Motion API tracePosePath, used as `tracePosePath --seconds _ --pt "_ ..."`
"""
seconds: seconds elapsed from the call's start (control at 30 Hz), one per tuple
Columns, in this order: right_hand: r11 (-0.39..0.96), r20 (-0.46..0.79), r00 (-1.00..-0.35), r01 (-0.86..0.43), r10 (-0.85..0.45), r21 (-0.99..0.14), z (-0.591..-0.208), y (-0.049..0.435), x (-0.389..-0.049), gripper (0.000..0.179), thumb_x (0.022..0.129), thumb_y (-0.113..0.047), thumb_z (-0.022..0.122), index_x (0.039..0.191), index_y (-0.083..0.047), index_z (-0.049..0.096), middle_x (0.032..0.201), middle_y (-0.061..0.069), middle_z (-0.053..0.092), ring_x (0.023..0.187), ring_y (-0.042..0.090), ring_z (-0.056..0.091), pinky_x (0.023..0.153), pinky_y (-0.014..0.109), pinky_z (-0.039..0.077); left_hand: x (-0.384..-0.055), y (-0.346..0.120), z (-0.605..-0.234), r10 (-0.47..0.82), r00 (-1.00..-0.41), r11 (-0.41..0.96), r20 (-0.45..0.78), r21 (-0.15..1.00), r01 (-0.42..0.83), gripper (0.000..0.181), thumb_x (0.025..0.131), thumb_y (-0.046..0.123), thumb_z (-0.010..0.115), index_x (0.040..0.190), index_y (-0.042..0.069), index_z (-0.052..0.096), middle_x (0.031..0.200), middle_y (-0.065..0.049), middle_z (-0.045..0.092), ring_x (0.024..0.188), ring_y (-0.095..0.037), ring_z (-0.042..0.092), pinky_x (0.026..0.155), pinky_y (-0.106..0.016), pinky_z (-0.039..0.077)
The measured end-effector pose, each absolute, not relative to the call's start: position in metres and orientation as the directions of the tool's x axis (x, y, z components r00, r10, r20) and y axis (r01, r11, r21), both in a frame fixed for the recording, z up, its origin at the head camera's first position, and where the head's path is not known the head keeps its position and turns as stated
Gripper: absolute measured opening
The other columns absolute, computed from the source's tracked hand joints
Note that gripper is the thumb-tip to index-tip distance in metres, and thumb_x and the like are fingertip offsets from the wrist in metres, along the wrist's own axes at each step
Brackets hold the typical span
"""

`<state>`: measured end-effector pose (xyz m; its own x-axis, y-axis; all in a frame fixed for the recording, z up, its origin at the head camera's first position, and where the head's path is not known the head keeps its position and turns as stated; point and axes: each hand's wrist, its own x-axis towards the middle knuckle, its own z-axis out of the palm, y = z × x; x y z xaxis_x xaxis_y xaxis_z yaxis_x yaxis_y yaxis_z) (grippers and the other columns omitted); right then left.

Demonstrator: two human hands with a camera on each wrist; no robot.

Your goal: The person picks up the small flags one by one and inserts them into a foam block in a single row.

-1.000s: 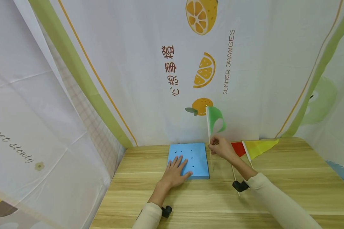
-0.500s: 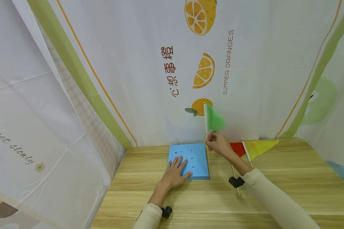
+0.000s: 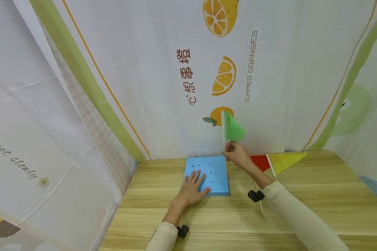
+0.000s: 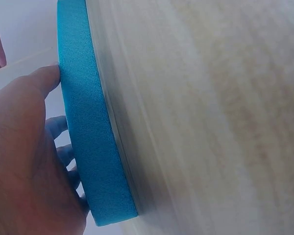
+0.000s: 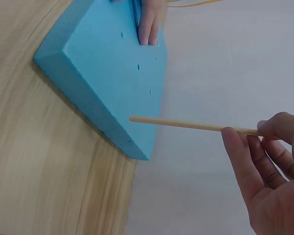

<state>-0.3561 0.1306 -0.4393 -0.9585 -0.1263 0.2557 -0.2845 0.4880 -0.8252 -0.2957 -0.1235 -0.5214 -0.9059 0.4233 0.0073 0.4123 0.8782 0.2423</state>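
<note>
A square blue foam block (image 3: 218, 177) with several small holes lies flat on the table. My left hand (image 3: 191, 190) rests on its near left part, fingers spread and straight; in the left wrist view the thumb lies at the top edge of the block's side (image 4: 90, 117). My right hand (image 3: 237, 153) pinches the wooden stick of a green flag (image 3: 232, 128), cloth upward, near the block's far right corner. In the right wrist view the stick's (image 5: 181, 123) bare lower end overlaps the block near one corner, between thumb and fingertips at its other end.
A red flag (image 3: 260, 162) and a yellow flag (image 3: 286, 162) lie on the wooden table (image 3: 301, 209) to the right, partly behind the right forearm. A white printed curtain (image 3: 163, 87) hangs along the table's back edge. Each wrist wears a black camera.
My right hand has moved left and slightly up with the green flag, bringing its stick from beside the block to its far right corner. The left hand has stayed put.
</note>
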Motion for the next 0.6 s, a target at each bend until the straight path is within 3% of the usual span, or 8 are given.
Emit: tracePosePath --seconds 0.2,0.6 --pt "0.466 0.251 -0.960 -0.279 -0.123 -0.840 -0.436 0.125 -0.359 0.010 0.091 -0.015 0.065 0.090 -0.006 0.061 0.087 0.011 0.064 0.075 0.027 0.072 0.066 0.030 0.061 -0.295 -0.124 -0.520 0.416 -0.909 0.881 0.008 0.244 0.406 0.074 0.097 0.065 0.038 0.156 0.021 0.029 0.165 -0.008 0.017 0.153 -0.032 0.012 0.123 -0.056 0.014" --pt "0.484 0.247 -0.960 -0.281 -0.134 -0.829 -0.432 0.114 -0.364 0.012 0.092 -0.017 0.066 0.094 -0.007 0.061 0.090 0.010 0.067 0.072 0.018 0.071 0.069 0.029 0.060 -0.294 -0.124 -0.518 0.418 -0.909 0.881 0.002 0.242 0.405 0.074 0.097 0.065 0.038 0.156 0.021 0.029 0.165 -0.007 0.017 0.153 -0.032 0.012 0.122 -0.057 0.015"
